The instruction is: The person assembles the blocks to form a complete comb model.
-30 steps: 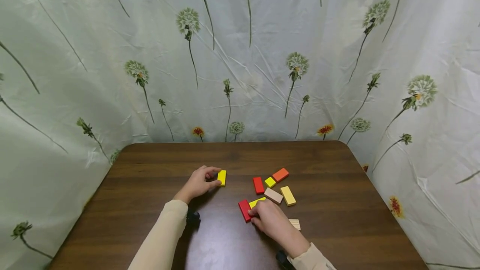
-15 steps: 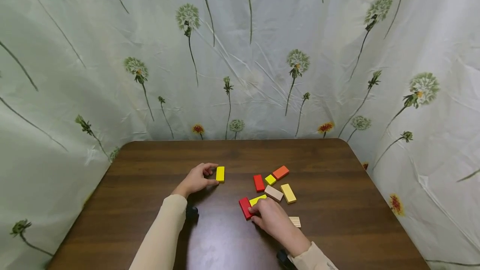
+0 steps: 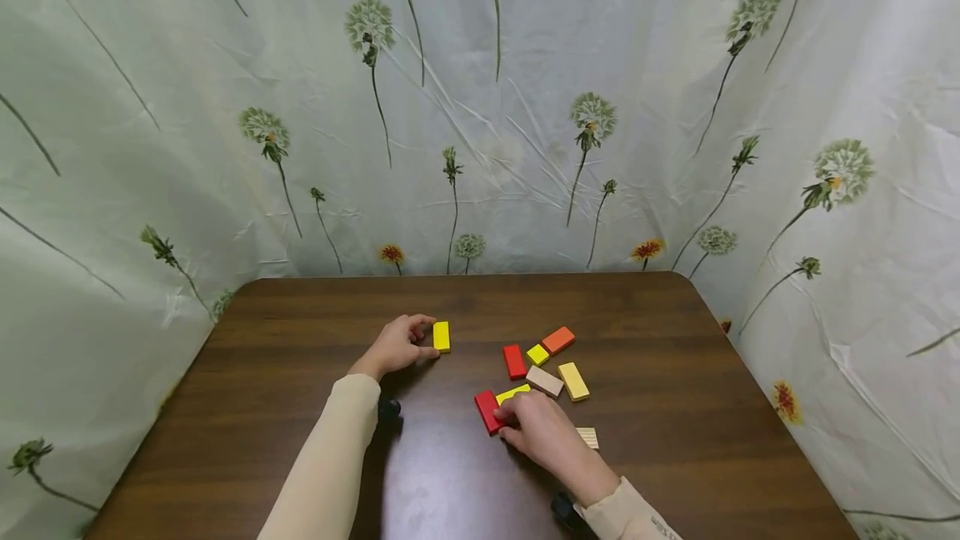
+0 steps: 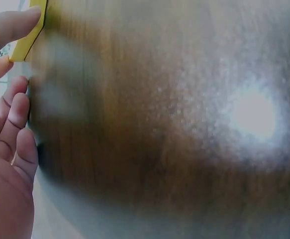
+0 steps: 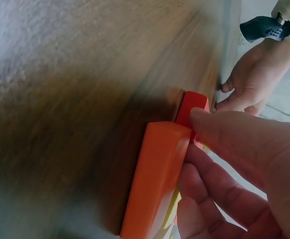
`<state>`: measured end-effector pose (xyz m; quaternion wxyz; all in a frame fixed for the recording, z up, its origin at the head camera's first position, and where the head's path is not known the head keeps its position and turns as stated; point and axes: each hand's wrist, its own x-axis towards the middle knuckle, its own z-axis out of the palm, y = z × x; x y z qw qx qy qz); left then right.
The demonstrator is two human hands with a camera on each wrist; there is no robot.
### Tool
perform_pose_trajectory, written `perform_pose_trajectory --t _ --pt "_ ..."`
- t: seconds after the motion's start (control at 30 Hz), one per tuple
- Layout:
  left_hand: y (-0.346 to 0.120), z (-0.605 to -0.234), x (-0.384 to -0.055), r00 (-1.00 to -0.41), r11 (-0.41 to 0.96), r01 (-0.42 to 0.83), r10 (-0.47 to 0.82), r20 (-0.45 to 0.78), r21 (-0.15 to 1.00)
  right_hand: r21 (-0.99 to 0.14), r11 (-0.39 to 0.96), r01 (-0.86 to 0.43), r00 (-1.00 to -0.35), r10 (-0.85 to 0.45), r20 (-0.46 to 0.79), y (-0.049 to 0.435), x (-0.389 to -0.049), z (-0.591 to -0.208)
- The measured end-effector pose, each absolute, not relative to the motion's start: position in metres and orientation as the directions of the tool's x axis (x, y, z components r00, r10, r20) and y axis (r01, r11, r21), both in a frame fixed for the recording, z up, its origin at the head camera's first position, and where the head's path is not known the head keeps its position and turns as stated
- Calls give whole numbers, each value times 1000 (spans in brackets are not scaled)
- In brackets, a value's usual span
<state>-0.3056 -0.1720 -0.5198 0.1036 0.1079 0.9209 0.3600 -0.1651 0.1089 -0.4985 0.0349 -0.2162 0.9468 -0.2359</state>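
My left hand [image 3: 396,346] pinches a yellow block [image 3: 441,337] by its ends, at the far left of the scattered blocks. In the left wrist view, thumb and forefinger meet that block at the top left corner, the other fingers loosely bent. Closer to me, my right hand [image 3: 542,432] has its thumb and forefinger pinching one end of a red block [image 3: 487,412]. Another yellow block [image 3: 513,393] lies right beside it, partly covered by the hand. An orange block [image 5: 157,184] stands next to the fingers in the right wrist view; the hand hides it from the head view.
Beyond the right hand lie a second red block [image 3: 514,362], a small yellow block [image 3: 537,355], an orange block [image 3: 558,340], a pinkish block [image 3: 543,381] and a pale yellow one [image 3: 573,382]. A striped wooden block [image 3: 588,437] peeks out behind the right wrist. A flowered curtain [image 3: 480,107] backs the table.
My left hand and the yellow block have shifted slightly toward the far edge of the table. The right hand stays at the red block. The head view has tilted a little downward.
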Motion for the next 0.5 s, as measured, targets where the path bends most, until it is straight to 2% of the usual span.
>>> perform_pose_trajectory --t 0.23,0.5 --pt "-176 -515 -305 -936 686 106 314 -161 720 -539 761 -361 -905 -426 4 111 -172 -499" --pt "-179 -517 -308 -929 653 74 320 -187 753 -595 757 -271 -898 -422 -128 108 -184 -491"
